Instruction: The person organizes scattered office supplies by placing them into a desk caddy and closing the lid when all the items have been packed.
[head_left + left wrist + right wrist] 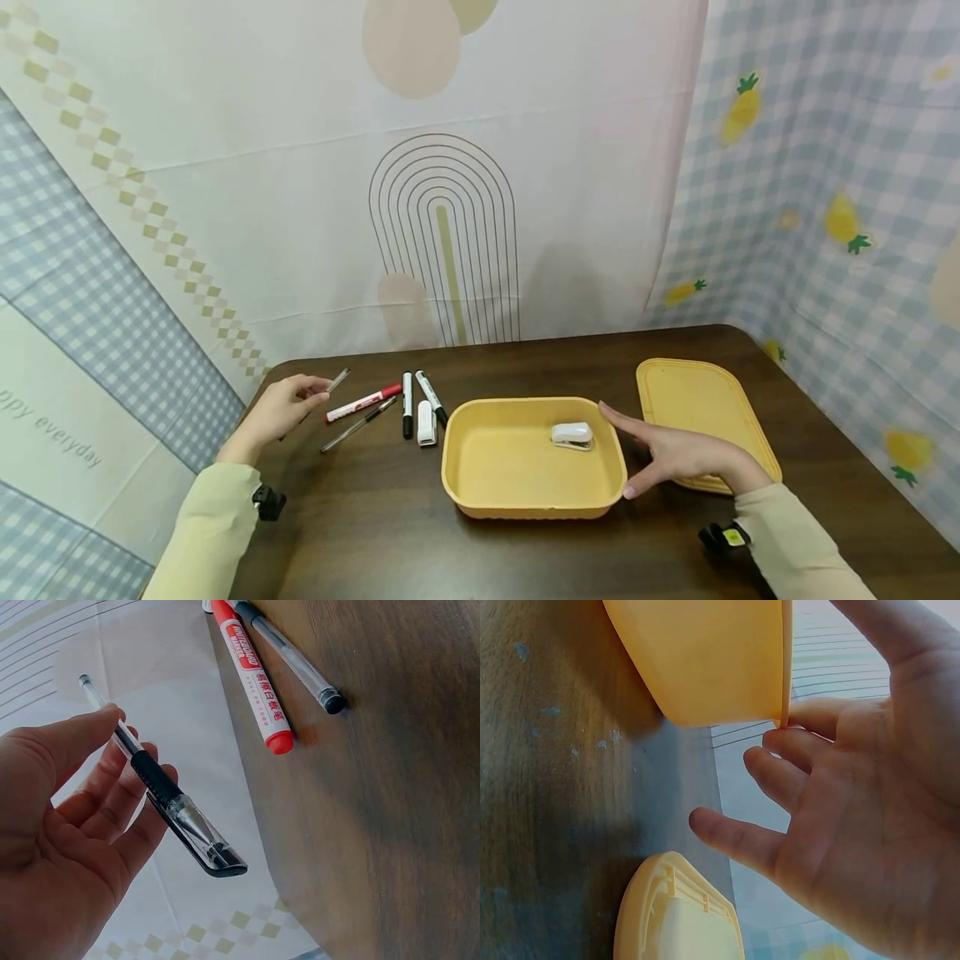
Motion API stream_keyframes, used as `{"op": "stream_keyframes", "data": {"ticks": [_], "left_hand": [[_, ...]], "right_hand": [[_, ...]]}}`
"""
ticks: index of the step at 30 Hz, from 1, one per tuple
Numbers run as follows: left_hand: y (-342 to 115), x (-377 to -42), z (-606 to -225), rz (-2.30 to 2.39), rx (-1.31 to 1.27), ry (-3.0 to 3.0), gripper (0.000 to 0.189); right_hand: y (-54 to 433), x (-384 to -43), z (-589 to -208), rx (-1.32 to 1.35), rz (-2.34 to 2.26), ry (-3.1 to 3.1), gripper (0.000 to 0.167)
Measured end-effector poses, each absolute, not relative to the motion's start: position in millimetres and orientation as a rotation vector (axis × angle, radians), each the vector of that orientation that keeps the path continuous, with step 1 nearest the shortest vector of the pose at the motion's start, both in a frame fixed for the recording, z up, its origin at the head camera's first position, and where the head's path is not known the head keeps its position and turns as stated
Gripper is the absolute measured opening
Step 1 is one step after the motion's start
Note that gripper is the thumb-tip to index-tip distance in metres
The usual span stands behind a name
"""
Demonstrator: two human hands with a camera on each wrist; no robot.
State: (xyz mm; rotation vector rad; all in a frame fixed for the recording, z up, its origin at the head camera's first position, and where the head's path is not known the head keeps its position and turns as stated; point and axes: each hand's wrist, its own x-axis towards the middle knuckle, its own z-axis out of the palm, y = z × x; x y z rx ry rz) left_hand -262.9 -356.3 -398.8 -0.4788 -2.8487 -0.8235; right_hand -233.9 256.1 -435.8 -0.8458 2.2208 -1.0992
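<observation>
Head view had a pen (339,380) at the left, pinched in the left hand (281,411); it seemed light, stiff and slick, best taken by its dark grip (154,774). The right hand (686,454), fingers spread, touched the yellow box (510,467).

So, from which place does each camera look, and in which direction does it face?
Head: on the person's head, facing forward and down at the wooden table; left hand, right hand and sleeves show.
Left wrist: on that wrist, facing the left hand, palm side showing, pinching a gel pen.
Right wrist: on that wrist, facing the right hand, palm side showing, at the yellow box; yellow lid nearby.
Head and left wrist share the red whiteboard marker.
</observation>
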Motion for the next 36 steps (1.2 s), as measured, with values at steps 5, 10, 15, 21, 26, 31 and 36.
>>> {"op": "stream_keyframes", "data": {"ticks": [5, 10, 15, 21, 26, 31, 36], "left_hand": [[-352, -264, -390, -0.817, -0.442, -2.841, 0.029], [-351, -264, -384, -0.816, -0.447, -2.844, 0.028], [-347, -266, -382, -0.796, -0.472, -2.843, 0.028], [-338, -269, -376, -0.797, -0.497, -2.845, 0.029], [-331, -269, -370, -0.79, -0.51, -2.849, 0.03], [-324, -269, -365, -0.819, -0.552, -2.845, 0.03], [-315, -269, -360, -0.799, -0.59, -2.824, 0.03]], "right_hand": [[257, -234, -435, -0.859, -1.106, 2.223, 0.112], [256, -234, -436, -0.852, -1.112, 2.21, 0.112], [256, -234, -437, -0.85, -1.123, 2.2, 0.112], [256, -234, -435, -0.856, -1.107, 2.226, 0.112], [256, -234, -434, -0.852, -1.101, 2.229, 0.112], [258, -233, -435, -0.854, -1.104, 2.213, 0.111], [257, -232, -435, -0.858, -1.102, 2.216, 0.111]]}}
